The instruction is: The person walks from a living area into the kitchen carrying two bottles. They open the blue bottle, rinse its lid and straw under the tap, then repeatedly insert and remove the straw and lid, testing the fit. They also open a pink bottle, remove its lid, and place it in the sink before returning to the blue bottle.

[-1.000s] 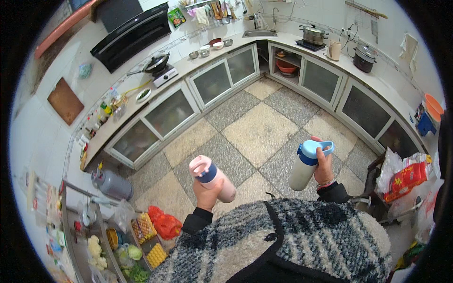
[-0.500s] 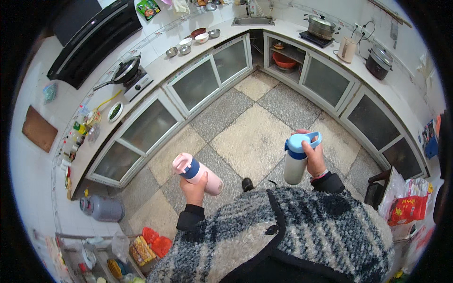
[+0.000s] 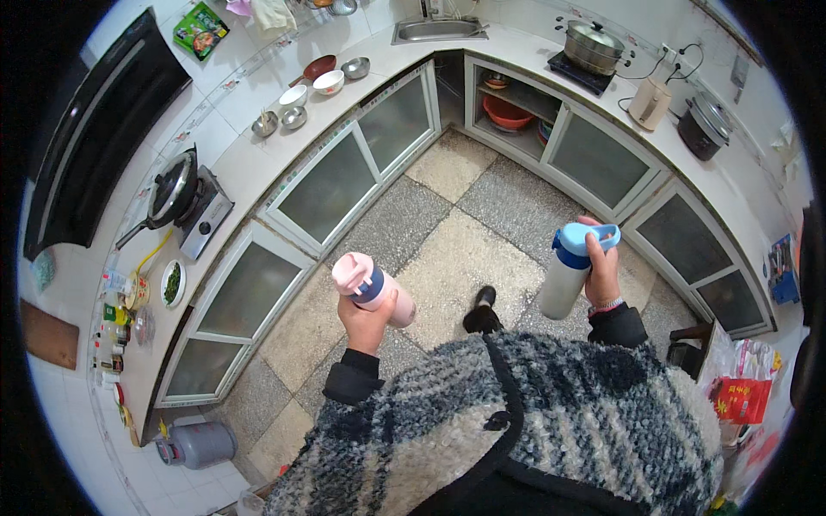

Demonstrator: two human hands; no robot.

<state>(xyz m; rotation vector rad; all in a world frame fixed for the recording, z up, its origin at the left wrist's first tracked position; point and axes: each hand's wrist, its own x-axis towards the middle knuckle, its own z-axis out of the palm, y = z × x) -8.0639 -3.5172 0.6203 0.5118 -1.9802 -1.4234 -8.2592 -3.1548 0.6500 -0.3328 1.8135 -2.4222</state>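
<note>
My left hand (image 3: 365,324) is closed around a pink bottle (image 3: 391,303) with a dark blue band and a pink lid. The bottle tilts, its lid pointing up and to the left. In my right hand (image 3: 601,267) is a pale bottle (image 3: 561,288) with a dark blue collar and a light blue lid with a carry loop. My right fingers wrap its side near the lid, with the thumb by the loop. Both bottles are held in the air over the floor, well apart from each other, and both lids look closed.
A counter (image 3: 249,168) curves around the kitchen, bearing several bowls, a lidded pan (image 3: 175,185) on a stove, and a plate of greens (image 3: 173,283). Ahead is a sink (image 3: 439,31); to the right stand a steel pot (image 3: 594,47) and a kettle (image 3: 651,102). A gas cylinder (image 3: 198,445) stands lower left.
I have moved forward and turned slightly, so the sink and counter look nearer. A dark shoe now shows farther ahead on the floor. Both bottles stay in my hands, raised slightly in view.
</note>
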